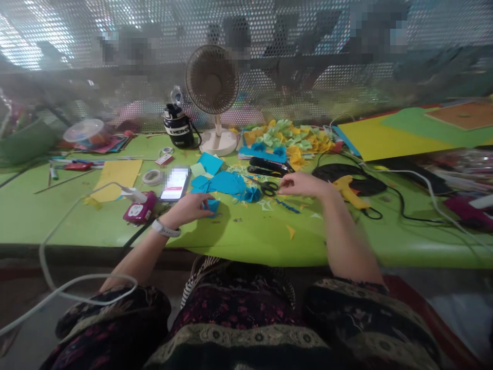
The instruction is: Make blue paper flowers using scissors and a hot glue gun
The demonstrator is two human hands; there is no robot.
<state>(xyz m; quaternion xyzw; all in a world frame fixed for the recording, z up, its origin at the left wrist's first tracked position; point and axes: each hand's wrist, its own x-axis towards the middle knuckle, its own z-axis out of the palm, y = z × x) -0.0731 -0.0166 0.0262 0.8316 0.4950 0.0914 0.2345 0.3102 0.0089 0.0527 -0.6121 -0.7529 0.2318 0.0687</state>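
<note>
My left hand (190, 207) rests on the green table (246, 236) with its fingers curled round a small folded blue paper piece (212, 206). My right hand (302, 184) reaches toward the black-handled scissors (265, 186), its fingertips pinched together right beside the handles; whether they grip anything is unclear. Several blue paper sheets and folded pieces (221, 181) lie between the two hands. A black stapler (269, 165) sits just beyond the scissors.
A phone (175, 184), tape roll (153, 177), pink device with white cable (138, 209) and yellow sheet (115, 179) lie left. A small fan (213, 92) and black bottle (179, 126) stand behind. Yellow glue gun (348, 191), black cords, paper flowers (287, 136) lie right.
</note>
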